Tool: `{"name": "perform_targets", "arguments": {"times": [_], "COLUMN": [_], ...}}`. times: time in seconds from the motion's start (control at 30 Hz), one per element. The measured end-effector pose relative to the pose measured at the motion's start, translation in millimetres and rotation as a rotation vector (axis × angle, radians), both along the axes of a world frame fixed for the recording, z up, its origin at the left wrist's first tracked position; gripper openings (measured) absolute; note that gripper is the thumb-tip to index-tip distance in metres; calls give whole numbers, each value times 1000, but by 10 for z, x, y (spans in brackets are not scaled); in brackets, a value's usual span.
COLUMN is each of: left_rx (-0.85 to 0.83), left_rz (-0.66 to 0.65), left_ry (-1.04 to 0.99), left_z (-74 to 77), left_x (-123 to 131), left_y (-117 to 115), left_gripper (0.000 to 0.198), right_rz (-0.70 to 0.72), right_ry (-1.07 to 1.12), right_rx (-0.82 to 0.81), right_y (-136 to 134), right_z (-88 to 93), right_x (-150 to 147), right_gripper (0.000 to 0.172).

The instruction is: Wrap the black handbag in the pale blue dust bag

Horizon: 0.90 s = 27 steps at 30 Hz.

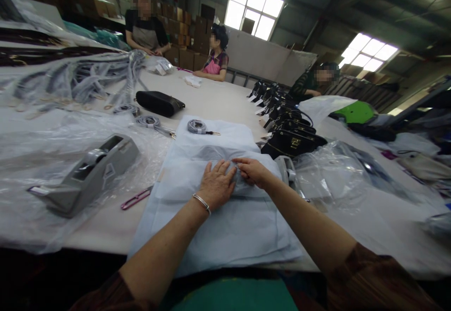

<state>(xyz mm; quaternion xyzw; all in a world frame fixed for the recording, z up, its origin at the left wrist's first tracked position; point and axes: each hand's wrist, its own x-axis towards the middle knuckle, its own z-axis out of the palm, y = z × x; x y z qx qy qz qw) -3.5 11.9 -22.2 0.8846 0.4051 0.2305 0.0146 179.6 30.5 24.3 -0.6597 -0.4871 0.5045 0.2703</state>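
Note:
A folded bundle of thin white paper [183, 179] lies in front of me on larger sheets of the same paper [225, 236]. My left hand [218, 186] rests flat on the bundle, fingers stretched out and slightly apart. Against the same paper, my right hand [252, 172] has its index finger extended toward the left fingertips. Its other fingers curl under, hiding anything in them. Whatever the paper covers is out of sight; only a greyish bulge shows. Just beyond the bundle sits a coiled grey strap [196, 126] with a metal clip, on the paper.
Left are a grey tape dispenser [88, 174], a pink-handled cutter [136, 199] and wrapped straps [81, 76]. A black bag [158, 103] lies ahead. On the right stand black handbags [292, 139], a second tape dispenser [286, 167] and clear plastic bags [334, 174]. Several people [146, 31] are across the table.

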Motion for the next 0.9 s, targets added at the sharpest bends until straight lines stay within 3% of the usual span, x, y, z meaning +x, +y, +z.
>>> {"name": "perform_targets", "arguments": {"times": [0.17,0.27,0.37,0.47,0.53,0.7,0.9], "left_rx": [-9,-7,5,8,1,-21,-17], "left_rz": [-4,-3,1,-1,-3,-5,-8], "left_ry": [10,8,-4,-12,-21,-29,-17], "left_z": [17,14,0,-10,-11,-14,-20], "left_x": [5,3,-3,-8,-9,-8,-16], "left_y": [6,5,-1,-7,-9,3,3], "left_gripper": [48,47,46,47,47,45,48], "right_rz": [277,256,196,332,446,490,455], "right_ry": [-761,-1073,-1135,-1078,-1094,-1243,-1297], "right_rx": [356,337,461,712,782,660,580], "right_y": [56,27,-54,-166,-219,-118,149], "right_z": [37,84,96,28,-56,-215,-119], "right_x": [17,21,53,97,114,118,188], "right_gripper": [48,57,54,47,45,51,53]}}
